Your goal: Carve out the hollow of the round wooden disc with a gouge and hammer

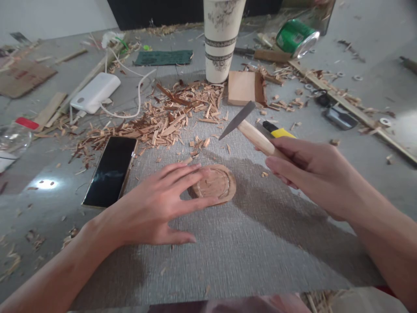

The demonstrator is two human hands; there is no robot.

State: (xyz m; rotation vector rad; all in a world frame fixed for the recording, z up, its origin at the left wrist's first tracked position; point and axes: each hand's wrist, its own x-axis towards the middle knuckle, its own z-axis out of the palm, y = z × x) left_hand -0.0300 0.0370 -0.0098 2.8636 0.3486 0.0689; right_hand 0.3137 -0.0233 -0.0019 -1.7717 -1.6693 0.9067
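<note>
My right hand is wrapped around the pale wooden handle of a small hammer. Its dark, narrow metal head is raised above the mat and points left. My left hand is spread flat, with fingertips over the left part of an oval piece of carved wood. A groove runs around inside that piece's rim; its left edge is partly hidden by my fingers. Just beyond my left fingers shows the end of a slim, light-coloured tool, mostly covered by the hand. A yellow and black cutter lies behind my right hand.
Wood shavings are heaped beyond the oval piece. Left of my left hand lies a phone; farther back is a white power bank with a cable. A tall paper cup, a small cardboard box and a tipped green can occupy the back.
</note>
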